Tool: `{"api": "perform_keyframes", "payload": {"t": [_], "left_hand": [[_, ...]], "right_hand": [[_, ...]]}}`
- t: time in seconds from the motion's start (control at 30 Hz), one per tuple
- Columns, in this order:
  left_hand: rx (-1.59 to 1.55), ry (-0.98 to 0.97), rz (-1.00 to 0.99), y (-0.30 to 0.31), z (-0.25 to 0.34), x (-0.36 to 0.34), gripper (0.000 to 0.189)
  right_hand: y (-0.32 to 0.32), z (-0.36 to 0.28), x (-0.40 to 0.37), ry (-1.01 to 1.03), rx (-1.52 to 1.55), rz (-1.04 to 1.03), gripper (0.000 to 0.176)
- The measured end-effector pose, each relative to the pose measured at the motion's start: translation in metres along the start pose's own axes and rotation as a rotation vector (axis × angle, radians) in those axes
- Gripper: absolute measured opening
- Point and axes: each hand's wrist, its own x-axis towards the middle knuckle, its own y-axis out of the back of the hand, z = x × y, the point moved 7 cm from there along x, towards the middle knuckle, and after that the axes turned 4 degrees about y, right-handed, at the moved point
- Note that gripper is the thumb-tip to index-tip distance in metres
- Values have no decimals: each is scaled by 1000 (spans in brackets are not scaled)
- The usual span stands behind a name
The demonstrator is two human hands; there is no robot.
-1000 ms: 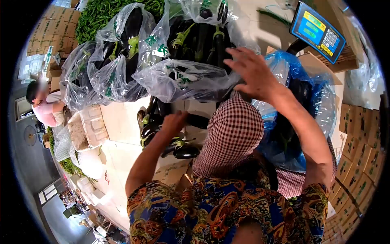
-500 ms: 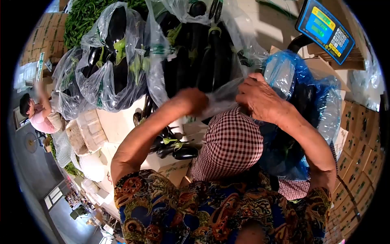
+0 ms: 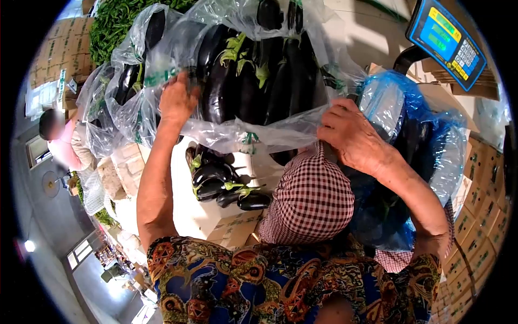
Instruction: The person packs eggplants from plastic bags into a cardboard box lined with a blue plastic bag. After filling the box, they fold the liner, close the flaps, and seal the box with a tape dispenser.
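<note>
The person holds a big clear bag (image 3: 248, 132) with both hands. The bag is up in front of the person, just above a white top (image 3: 162, 167), and it is full of long dark eggplants (image 3: 221, 86) with green caps.

The left hand (image 3: 177, 100) is closed on the plastic at the left side of the bag, with the fingers curled in tight. The right hand (image 3: 350, 135) is closed on the plastic at the lower right corner, with the fingers folded over the edge. Between the two hands the bottom of the bag hangs in a loose fold.

So the step in hand looks like lifting and holding the full bag from both sides. The bag looks heavy and the plastic looks thin. Any move with it calls for a firm hold on both sides at once, so it does not tip or rip.

Under the bag lie a few loose eggplants (image 3: 221, 186). A checked cloth (image 3: 313, 200) is just below the right hand. A blue bag (image 3: 426, 135) sits to the right, near a scale screen (image 3: 447, 40). Another clear bag (image 3: 121, 102) of eggplants sits to the left, and another person (image 3: 62, 140) is far off on that side
</note>
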Motion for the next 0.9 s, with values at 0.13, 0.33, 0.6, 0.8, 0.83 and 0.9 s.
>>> {"api": "perform_keyframes", "payload": {"t": [0.13,0.33,0.6,0.8,0.83,0.9], "left_hand": [[-111,-4,-82,-13,-9,-22,39],[-203,-113,130,-15,48,4,53],[-816,-126,-312,-37,69,47,40],[-39,-45,221,-53,32,98,50],[26,-20,218,-56,37,99,51],[58,-56,167,-54,43,108,54]], "right_hand": [[-5,0,1,-7,4,18,17],[-4,5,6,-25,53,-65,15],[-3,33,23,-235,37,-1,38],[1,56,49,-173,-13,83,36],[4,58,50,-165,-9,123,35],[6,60,48,-200,43,142,33]]}}
